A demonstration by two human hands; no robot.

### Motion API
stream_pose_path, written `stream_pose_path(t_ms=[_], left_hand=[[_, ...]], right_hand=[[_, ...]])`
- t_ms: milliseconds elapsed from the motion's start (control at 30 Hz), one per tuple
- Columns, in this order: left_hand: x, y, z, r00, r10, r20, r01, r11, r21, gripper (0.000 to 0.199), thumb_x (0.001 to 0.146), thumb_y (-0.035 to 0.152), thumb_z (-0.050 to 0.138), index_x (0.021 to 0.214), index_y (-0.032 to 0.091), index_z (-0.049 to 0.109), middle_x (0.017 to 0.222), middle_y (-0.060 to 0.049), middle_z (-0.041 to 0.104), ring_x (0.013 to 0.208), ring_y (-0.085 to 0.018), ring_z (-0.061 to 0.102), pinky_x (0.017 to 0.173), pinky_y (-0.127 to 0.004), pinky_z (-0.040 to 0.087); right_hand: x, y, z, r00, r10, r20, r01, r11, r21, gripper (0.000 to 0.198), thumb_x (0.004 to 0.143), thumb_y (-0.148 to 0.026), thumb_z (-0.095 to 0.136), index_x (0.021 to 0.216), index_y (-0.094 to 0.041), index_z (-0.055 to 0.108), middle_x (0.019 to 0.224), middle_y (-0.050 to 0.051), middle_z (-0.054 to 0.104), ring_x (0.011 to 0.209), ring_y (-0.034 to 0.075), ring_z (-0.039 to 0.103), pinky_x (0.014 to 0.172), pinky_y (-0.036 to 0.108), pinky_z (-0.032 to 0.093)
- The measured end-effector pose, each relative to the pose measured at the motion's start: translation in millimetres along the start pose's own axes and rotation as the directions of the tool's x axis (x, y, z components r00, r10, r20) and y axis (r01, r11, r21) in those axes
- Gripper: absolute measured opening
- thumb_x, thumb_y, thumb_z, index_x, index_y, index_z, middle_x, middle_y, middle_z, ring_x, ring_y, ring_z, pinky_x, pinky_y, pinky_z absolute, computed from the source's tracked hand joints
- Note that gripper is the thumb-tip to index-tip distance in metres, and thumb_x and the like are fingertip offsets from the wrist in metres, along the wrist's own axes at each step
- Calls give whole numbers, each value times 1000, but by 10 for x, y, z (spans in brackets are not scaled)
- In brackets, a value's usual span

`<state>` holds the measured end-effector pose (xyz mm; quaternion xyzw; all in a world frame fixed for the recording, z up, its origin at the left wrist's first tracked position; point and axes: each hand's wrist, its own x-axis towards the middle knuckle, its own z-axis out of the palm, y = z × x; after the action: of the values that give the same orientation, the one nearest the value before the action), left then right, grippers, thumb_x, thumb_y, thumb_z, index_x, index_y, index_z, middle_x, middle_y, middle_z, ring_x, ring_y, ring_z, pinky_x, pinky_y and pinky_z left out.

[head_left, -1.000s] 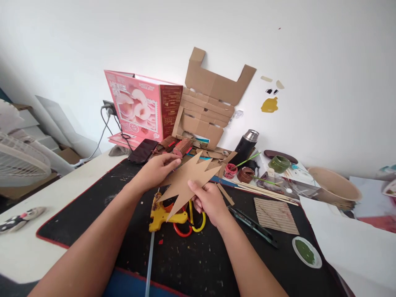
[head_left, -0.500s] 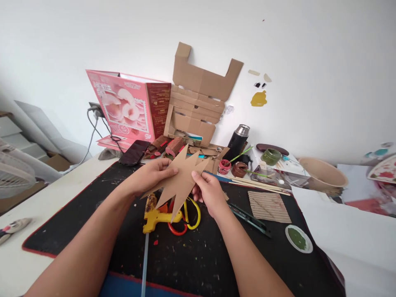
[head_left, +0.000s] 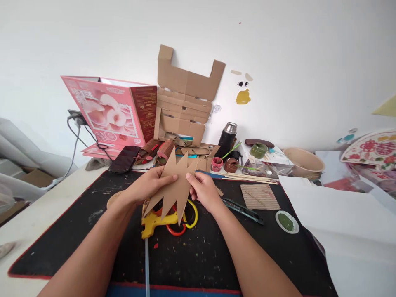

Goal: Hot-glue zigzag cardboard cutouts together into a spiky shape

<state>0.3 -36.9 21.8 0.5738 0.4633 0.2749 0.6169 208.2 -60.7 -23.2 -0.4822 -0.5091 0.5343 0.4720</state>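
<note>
The left hand [head_left: 148,183] pinches the card [head_left: 173,192] on its left side, thumb on the face; the right hand [head_left: 204,190] grips its right edge. Held between them, the card has its long axis running away from the person, leaning right at the far end, with spikes pointing both outward and back. Below the grip lie the glue gun [head_left: 150,224] and scissors [head_left: 196,214]; right of it, the knife [head_left: 244,211].

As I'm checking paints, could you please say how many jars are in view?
3: pink jar in front of the flask, brown jar right of pink, green jar farther right and back. More may be hidden.
</note>
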Motion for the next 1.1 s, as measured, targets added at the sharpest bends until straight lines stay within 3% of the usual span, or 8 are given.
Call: stream_pose_path(t_ms=[233,467,900,1100], left_hand=[[-23,51,10,992,-77,96,77,997,-2,56,73,62,89,105,20,71,95,-6,83,71,-21,74,63,-28,57],[-9,57,60,998,-59,-13,59,998,14,55,68,61,90,99,19,71,91,-7,83,71,-23,75,60,-28,57],[-34,104,46,999,-4,-46,12,985,172,49,72,58,84,102,20,74,93,-7,85,73,-27,78,58,-31,59],[-30,81,71,997,52,-59,-38,975,218,52,76,62,79,106,19,75,103,-10,85,82,-30,80,65,-34,61]], right_hand=[[12,15,-7,1000,6,-10,-5,998,69,47,83,-66,72,74,-24,52,48,-9,49,36,8,39,37,20,25],[-29,-22,37,999,-26,24,26,1000,10,37,88,-58,67,81,-23,55,47,-10,48,36,9,40,39,21,29],[-20,35,78,1000,0,-3,0,1000,14,34,91,-49,71,77,-23,54,51,-10,43,35,8,39,36,22,26],[-27,-7,77,1000,3,4,-3,999,43,30,90,-48,69,81,-22,58,55,-10,42,36,8,36,37,22,25]])
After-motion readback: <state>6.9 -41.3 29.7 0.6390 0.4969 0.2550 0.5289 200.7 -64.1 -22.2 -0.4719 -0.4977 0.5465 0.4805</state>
